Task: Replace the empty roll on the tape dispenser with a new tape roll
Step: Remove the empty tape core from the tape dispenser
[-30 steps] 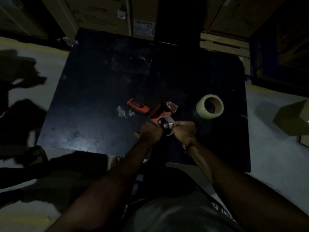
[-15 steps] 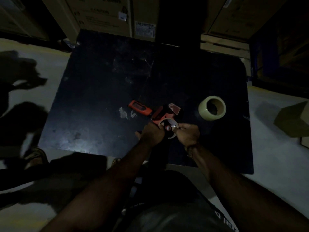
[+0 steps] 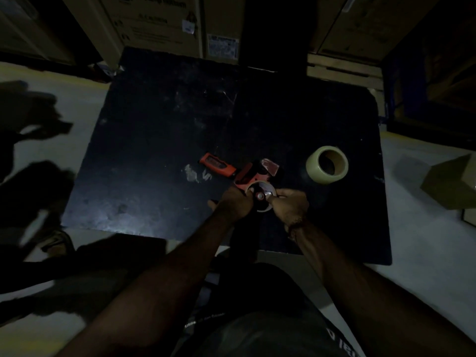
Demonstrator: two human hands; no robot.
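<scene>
A red tape dispenser (image 3: 247, 177) lies on the black table (image 3: 159, 140), its red handle (image 3: 217, 168) pointing up and left. My left hand (image 3: 235, 202) grips the dispenser's body from the left. My right hand (image 3: 289, 204) has its fingertips on the pale round spool (image 3: 265, 193) at the dispenser's near end. A new roll of pale tape (image 3: 327, 164) stands on its edge, to the right of the dispenser and apart from both hands.
Scraps of clear tape (image 3: 195, 173) stick to the table left of the dispenser. Cardboard boxes (image 3: 159, 24) are stacked behind the table. A small box (image 3: 450, 184) sits on the floor to the right. Shadows fall on the floor at left.
The view shifted slightly. Both hands stay on the dispenser's spool end, with only small finger movement. The new roll has not moved.
</scene>
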